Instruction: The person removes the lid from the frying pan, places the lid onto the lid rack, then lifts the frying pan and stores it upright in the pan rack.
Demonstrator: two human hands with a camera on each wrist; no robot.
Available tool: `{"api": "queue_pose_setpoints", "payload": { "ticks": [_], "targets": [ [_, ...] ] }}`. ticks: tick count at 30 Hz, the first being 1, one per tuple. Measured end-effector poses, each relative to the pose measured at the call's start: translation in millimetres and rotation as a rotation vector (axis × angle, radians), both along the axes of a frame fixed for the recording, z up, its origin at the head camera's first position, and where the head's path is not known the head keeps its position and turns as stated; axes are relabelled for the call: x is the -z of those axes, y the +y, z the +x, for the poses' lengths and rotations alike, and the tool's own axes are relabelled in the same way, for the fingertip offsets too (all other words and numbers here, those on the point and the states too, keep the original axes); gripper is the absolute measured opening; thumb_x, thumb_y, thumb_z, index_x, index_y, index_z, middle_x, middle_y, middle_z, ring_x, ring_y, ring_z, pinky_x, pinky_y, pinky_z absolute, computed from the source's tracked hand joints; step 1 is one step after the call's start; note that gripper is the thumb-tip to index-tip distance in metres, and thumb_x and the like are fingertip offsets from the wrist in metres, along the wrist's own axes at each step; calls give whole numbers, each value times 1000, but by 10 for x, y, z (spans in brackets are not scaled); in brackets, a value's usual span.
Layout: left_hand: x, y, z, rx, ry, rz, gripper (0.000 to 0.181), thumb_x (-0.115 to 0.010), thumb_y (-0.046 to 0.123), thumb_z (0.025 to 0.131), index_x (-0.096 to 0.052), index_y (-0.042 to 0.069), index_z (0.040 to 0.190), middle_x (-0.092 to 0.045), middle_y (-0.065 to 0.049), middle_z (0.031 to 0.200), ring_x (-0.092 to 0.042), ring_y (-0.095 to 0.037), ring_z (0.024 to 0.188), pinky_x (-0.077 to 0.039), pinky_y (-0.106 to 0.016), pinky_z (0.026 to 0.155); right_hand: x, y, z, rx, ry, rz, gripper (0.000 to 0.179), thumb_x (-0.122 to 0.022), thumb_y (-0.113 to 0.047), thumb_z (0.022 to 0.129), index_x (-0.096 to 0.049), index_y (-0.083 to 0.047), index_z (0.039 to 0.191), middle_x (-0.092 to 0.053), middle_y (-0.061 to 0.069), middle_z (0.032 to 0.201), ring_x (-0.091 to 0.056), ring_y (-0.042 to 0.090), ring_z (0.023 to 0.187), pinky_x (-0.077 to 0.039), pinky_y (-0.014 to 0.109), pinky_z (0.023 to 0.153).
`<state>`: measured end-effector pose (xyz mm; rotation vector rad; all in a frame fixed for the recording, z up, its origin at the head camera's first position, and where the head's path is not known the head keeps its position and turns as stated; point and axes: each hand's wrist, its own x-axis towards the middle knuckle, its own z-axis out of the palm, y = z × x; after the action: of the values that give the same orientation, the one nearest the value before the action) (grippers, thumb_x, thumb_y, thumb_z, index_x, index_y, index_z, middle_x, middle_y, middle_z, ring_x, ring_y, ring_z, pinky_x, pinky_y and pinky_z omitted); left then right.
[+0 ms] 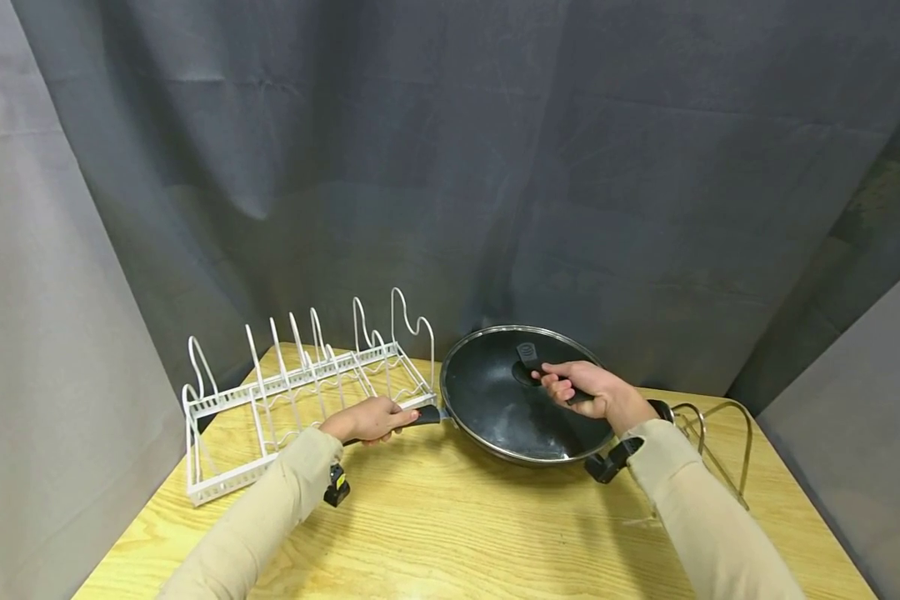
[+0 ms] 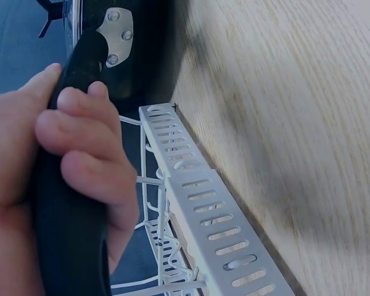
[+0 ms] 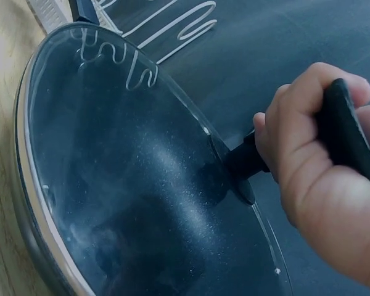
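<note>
A dark frying pan stands on the table, covered by a glass lid with a metal rim. My left hand grips the pan's long black handle, fingers curled round it. The black lid knob is in my right hand, whose fingers wrap it above the lid's middle. In the right wrist view the lid lies over the pan, its rim along the pan's edge; whether it is slightly raised I cannot tell.
A white wire rack with upright dividers stands left of the pan, close behind my left hand. Metal wire loops of another rack stand at the right, partly behind my right arm. Grey curtains hang behind the wooden table.
</note>
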<state>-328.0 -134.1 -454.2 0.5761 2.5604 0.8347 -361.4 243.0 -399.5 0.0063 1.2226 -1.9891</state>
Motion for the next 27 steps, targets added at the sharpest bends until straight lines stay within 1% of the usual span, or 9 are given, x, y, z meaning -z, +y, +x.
{"api": "queue_pose_setpoints", "payload": {
  "ticks": [3,9,15,18,20,23,27],
  "targets": [
    [-13,2,0,-6,2,-3,56,-41,45,100,-63,-4,86,-49,-4,52,-36,-12,35,-43,-27,51,-33,3,29,-2,18,13,22,-32,-15,105,-36,3,115,-43,-3,68,-35,1,48,-30,14,41],
    [-12,9,-5,-4,8,-14,56,-40,45,100,-64,-4,87,-51,-6,53,-36,-11,35,-42,-27,51,-114,-7,100,-31,97,37,22,-30,-15,105,-36,4,114,-41,-3,69,-35,1,47,-28,14,42],
    [-15,17,-1,10,19,-19,55,-40,43,101,-63,-5,88,-49,-2,51,-36,-10,34,-46,-27,58,-231,-16,195,-70,207,83,23,-27,-16,106,-36,4,114,-41,-4,70,-34,0,47,-29,14,43],
    [-17,21,-5,13,20,-18,56,-40,43,101,-62,-6,88,-47,0,50,-36,-10,34,-46,-27,59,-298,-11,250,-66,248,102,24,-27,-16,106,-35,5,114,-41,-4,70,-34,0,47,-31,14,43],
    [-16,22,-14,13,23,-18,56,-40,44,101,-62,-7,88,-47,1,50,-36,-9,35,-46,-27,58,-342,-5,295,-53,273,117,24,-28,-15,105,-35,5,114,-40,-4,70,-34,0,47,-31,14,43],
    [-14,23,-27,7,22,-12,56,-41,44,100,-62,-6,87,-48,-1,51,-37,-10,35,-44,-26,51,-401,9,372,-31,311,151,23,-29,-15,105,-36,5,113,-40,-4,69,-33,0,47,-31,14,42],
    [-18,23,-39,-1,-2,3,54,-42,44,100,-61,-5,86,-49,-2,52,-37,-10,35,-38,-24,43,-464,45,479,-15,359,190,22,-30,-15,105,-37,4,112,-40,-3,70,-32,1,48,-31,15,42]
  ]
}}
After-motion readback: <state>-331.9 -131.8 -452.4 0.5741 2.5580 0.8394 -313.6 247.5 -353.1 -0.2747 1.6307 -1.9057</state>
